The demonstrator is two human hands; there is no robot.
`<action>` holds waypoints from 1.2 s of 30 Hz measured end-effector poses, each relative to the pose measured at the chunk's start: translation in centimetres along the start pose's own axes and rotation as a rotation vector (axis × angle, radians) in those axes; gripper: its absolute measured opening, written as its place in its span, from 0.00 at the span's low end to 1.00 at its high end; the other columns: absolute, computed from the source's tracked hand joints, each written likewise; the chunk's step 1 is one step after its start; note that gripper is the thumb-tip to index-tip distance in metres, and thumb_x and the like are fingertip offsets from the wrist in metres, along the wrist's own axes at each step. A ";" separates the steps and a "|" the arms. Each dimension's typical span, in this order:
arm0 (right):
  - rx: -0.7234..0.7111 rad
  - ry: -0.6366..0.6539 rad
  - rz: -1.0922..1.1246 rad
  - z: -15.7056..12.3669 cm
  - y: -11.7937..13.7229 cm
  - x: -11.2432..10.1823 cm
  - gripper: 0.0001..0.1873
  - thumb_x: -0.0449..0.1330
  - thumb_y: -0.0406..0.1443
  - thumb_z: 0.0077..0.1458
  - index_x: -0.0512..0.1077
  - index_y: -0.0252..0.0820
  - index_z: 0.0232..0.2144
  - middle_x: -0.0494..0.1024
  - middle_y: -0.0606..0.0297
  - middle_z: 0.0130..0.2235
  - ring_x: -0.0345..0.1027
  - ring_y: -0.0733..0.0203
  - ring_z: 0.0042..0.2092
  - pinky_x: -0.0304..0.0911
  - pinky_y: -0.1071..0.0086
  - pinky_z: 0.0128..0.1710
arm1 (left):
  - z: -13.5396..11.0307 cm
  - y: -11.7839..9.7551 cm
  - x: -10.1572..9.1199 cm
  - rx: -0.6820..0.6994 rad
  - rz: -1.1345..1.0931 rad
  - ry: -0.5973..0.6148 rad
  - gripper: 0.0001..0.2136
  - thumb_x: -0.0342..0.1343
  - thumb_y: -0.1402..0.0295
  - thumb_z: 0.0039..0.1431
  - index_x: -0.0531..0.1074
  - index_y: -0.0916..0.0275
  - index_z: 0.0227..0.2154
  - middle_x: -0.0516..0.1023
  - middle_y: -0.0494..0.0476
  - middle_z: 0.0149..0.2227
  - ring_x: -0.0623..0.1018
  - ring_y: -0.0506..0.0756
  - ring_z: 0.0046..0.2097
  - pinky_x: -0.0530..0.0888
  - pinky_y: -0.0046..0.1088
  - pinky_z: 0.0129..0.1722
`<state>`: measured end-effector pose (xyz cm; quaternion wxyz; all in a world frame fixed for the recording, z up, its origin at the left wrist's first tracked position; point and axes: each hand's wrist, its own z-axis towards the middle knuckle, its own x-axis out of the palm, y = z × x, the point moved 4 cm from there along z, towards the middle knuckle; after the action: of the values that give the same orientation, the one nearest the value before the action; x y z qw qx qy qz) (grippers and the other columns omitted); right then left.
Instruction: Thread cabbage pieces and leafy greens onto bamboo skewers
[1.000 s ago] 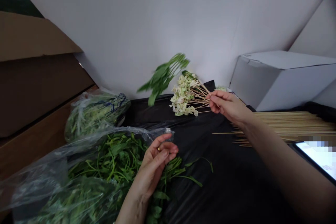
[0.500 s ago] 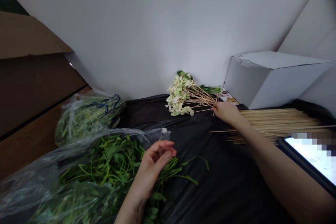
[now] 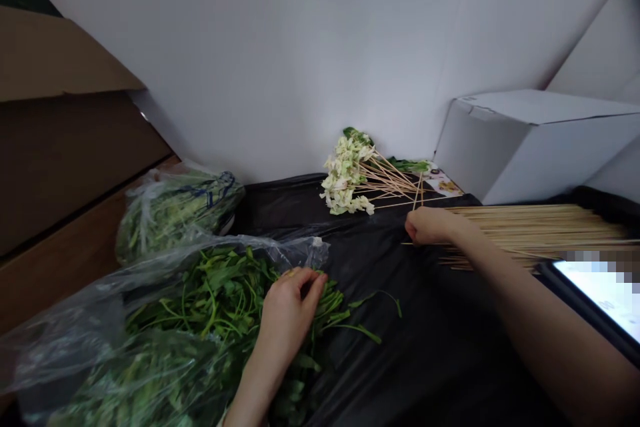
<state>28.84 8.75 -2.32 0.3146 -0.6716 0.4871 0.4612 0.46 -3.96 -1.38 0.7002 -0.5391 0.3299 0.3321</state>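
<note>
Leafy greens (image 3: 220, 293) with long thin stems spill from an open clear plastic bag. My left hand (image 3: 287, 307) is palm down at their right side, thumb and fingers drawn together on the greens; the fingertips are partly hidden. To the right, my right hand (image 3: 429, 225) is closed like a fist around a thin bamboo skewer, whose tip sticks out at the left of the hand. Beyond that hand, a fan of skewers (image 3: 393, 180) carries pale green leaf pieces (image 3: 345, 177) on the far ends.
Many bare bamboo skewers (image 3: 540, 223) lie in a pile at the right, beside a lit phone (image 3: 600, 307). A white box (image 3: 500, 140) stands behind them. Another bag of greens (image 3: 175, 210) and a cardboard box (image 3: 65, 133) are at the left. Black plastic sheeting (image 3: 390, 360) covers the surface.
My right hand has come away from the threaded skewers, moving nearer to me onto a loose skewer. My left hand has turned palm down and lowered its fingers to the greens.
</note>
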 end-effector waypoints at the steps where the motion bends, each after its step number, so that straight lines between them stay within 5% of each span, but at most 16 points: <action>1: -0.016 -0.013 -0.001 0.1 0.2 0.0 0.08 0.61 0.29 0.44 0.80 0.37 0.28 0.81 0.54 0.31 0.74 0.53 0.34 0.59 0.70 0.27 | 0.0 0.1 0.1 0.007 0.020 0.027 0.12 0.54 0.63 0.62 0.76 0.60 0.27 0.76 0.54 0.29 0.76 0.56 0.36 0.67 0.32 0.39; 8: -0.242 -0.190 0.078 -1.3 3.6 -1.9 0.10 0.54 0.30 0.54 0.75 0.42 0.31 0.80 0.62 0.34 0.70 0.61 0.35 0.57 0.71 0.34 | -0.2 -0.1 0.7 0.028 0.103 0.179 0.05 0.60 0.69 0.56 0.81 0.56 0.33 0.77 0.55 0.35 0.75 0.58 0.42 0.69 0.36 0.46; 14: -0.499 -0.340 0.295 -4.5 7.5 -3.7 0.08 0.52 0.33 0.59 0.70 0.41 0.30 0.75 0.67 0.28 0.64 0.65 0.29 0.52 0.72 0.30 | -0.4 -0.7 0.9 0.072 0.103 0.216 0.04 0.59 0.70 0.54 0.79 0.57 0.30 0.77 0.57 0.35 0.75 0.60 0.42 0.69 0.38 0.45; 20: -0.603 -0.403 0.407 -5.7 9.4 -4.1 0.08 0.50 0.31 0.62 0.69 0.41 0.33 0.74 0.67 0.31 0.63 0.65 0.31 0.53 0.71 0.33 | -0.4 -0.9 -1.4 0.082 -0.588 -0.089 0.02 0.60 0.69 0.57 0.77 0.57 0.31 0.78 0.55 0.37 0.76 0.55 0.43 0.69 0.31 0.47; 25: -0.598 -0.506 0.539 -6.6 10.3 -4.7 0.09 0.48 0.33 0.65 0.66 0.42 0.35 0.70 0.69 0.31 0.61 0.66 0.31 0.52 0.72 0.33 | -0.6 0.4 -1.5 -0.099 -1.039 -0.231 0.06 0.62 0.62 0.57 0.74 0.57 0.35 0.80 0.51 0.34 0.77 0.52 0.38 0.71 0.27 0.43; 29: -0.609 -0.536 0.591 -7.0 11.1 -4.6 0.09 0.47 0.35 0.67 0.66 0.43 0.37 0.71 0.69 0.32 0.63 0.66 0.32 0.53 0.72 0.34 | -0.4 0.5 -1.7 -0.138 -0.800 -0.279 0.07 0.61 0.62 0.57 0.74 0.59 0.35 0.80 0.53 0.35 0.78 0.53 0.39 0.71 0.28 0.43; 36: -0.576 -0.477 0.471 -6.5 11.3 -4.0 0.10 0.49 0.35 0.66 0.69 0.42 0.36 0.76 0.66 0.32 0.67 0.64 0.33 0.54 0.70 0.35 | -0.2 0.1 -2.4 -0.073 -0.197 -0.141 0.13 0.62 0.58 0.55 0.72 0.58 0.40 0.78 0.57 0.41 0.76 0.60 0.45 0.70 0.36 0.45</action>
<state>19.80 0.84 4.09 0.1044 -0.4773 0.3923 0.7794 -0.97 -4.37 0.51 0.7308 -0.5692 0.2129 0.3108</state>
